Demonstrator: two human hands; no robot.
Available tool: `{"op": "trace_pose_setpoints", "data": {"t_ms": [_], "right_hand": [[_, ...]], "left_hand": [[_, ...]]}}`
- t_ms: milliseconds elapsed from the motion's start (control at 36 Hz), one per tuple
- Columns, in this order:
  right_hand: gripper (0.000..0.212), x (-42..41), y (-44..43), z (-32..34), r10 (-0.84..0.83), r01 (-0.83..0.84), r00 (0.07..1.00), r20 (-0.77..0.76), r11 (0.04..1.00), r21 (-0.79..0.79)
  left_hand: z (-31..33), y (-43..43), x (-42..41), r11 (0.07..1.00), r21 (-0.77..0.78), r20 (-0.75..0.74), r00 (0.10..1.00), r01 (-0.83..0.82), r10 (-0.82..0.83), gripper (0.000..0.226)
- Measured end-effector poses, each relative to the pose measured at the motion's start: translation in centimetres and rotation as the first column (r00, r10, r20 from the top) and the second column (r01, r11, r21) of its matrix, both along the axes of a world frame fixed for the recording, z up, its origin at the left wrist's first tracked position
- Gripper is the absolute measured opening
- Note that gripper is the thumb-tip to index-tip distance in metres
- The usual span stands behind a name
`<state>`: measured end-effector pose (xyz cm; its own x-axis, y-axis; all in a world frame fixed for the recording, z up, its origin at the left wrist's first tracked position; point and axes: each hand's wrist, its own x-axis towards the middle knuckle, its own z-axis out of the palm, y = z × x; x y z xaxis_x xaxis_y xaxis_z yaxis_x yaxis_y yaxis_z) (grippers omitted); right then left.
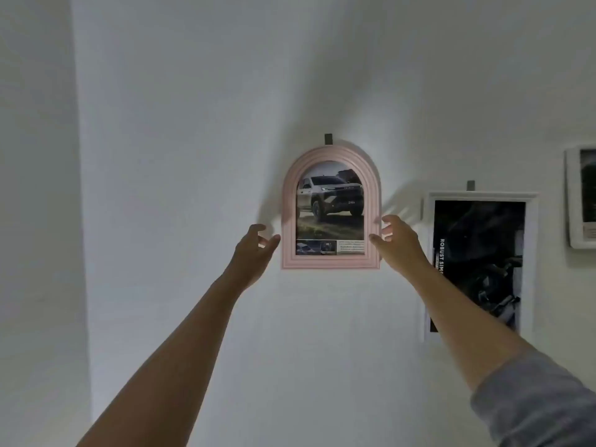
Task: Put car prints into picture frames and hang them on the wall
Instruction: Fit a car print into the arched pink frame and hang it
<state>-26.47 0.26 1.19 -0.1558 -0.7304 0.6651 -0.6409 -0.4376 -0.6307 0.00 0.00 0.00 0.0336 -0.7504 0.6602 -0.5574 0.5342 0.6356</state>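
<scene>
A pink arched picture frame [331, 154] hangs on the white wall [193, 156] under a small dark hook [328, 139]. It holds a print of a grey pickup truck [330, 201]. My left hand [254, 250] is at the frame's lower left edge with fingers spread, its thumb tip just at the edge. My right hand [396, 241] is at the lower right edge, fingers apart, fingertips touching or nearly touching the frame. Neither hand closes around it.
To the right hangs a white rectangular frame [532, 253] with a dark car print, under its own hook [471, 185]; my right forearm crosses its left side. Part of another white frame [572, 201] shows at the far right. A wall corner [80, 221] runs down the left.
</scene>
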Motion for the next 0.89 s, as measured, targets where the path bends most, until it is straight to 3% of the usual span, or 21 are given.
{"op": "trace_pose_setpoints", "data": {"t_ms": [167, 361, 556, 750, 889], "right_hand": [[0.035, 1.8, -1.6, -0.5, -0.044, 0.058, 0.988, 0.145, 0.994, -0.092], [0.048, 2.2, -2.7, -1.5, -0.041, 0.075, 0.973, 0.226, 0.987, -0.145], [0.049, 2.2, -1.8, -1.1, -0.004, 0.056, 0.952, 0.306, 0.985, -0.162], [0.051, 1.4, 0.9, -1.3, 0.094, -0.028, 0.949, 0.302, 0.976, -0.217], [0.048, 0.5, 4.0, -5.0, 0.170, -0.110, 0.926, 0.336, 0.975, -0.191]], "left_hand": [[-1.1, -1.2, -1.7, 0.994, -0.058, 0.007, 0.996, 0.092, -0.091, 0.056], [-1.8, -3.4, -3.6, 0.988, -0.150, -0.015, 0.999, 0.032, -0.034, 0.053], [-1.5, -2.0, -5.0, 0.979, -0.201, -0.145, 0.988, 0.022, -0.052, 0.047], [-1.6, 1.6, -4.7, 0.957, -0.201, -0.326, 0.906, 0.211, -0.268, 0.045], [-5.2, 5.0, -5.1, 0.953, -0.143, -0.398, 0.866, 0.266, -0.302, 0.049]]}}
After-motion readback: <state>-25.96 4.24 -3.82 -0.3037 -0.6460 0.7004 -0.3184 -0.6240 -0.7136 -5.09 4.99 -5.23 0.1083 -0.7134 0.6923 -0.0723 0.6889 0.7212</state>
